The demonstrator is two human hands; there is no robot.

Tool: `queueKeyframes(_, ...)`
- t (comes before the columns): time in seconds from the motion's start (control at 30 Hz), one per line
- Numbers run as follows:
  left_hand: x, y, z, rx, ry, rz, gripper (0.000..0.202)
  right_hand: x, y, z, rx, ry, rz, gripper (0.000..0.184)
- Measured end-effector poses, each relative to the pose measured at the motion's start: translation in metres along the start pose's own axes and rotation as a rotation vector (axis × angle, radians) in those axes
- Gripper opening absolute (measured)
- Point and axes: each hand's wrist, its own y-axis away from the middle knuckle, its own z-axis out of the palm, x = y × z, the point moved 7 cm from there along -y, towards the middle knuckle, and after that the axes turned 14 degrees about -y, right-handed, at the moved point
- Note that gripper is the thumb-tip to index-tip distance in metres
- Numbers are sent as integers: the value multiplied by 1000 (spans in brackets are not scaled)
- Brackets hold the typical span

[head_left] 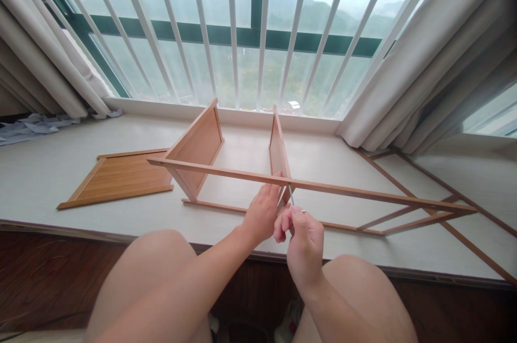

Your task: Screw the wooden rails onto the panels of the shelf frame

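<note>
A half-built wooden shelf frame (343,188) lies on a white window ledge (44,170), with two upright panels (197,144) joined by long thin rails. My left hand (262,212) grips the front rail where it meets the middle panel (278,146). My right hand (301,240) is closed round a thin metal tool (291,195), perhaps a hex key, whose tip points up at that joint. Both of my knees show below the ledge.
A loose wooden panel (117,177) lies flat on the ledge to the left. Crumpled paper (36,126) sits at the far left by the curtain. White window bars (262,30) and curtains (428,74) close the back. The ledge front edge runs just ahead of my knees.
</note>
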Motion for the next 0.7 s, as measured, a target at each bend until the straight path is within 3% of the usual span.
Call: queueKeyframes(0.7,0,0,-1,13,-26,7,77,8,5,12,94,-229,64,44)
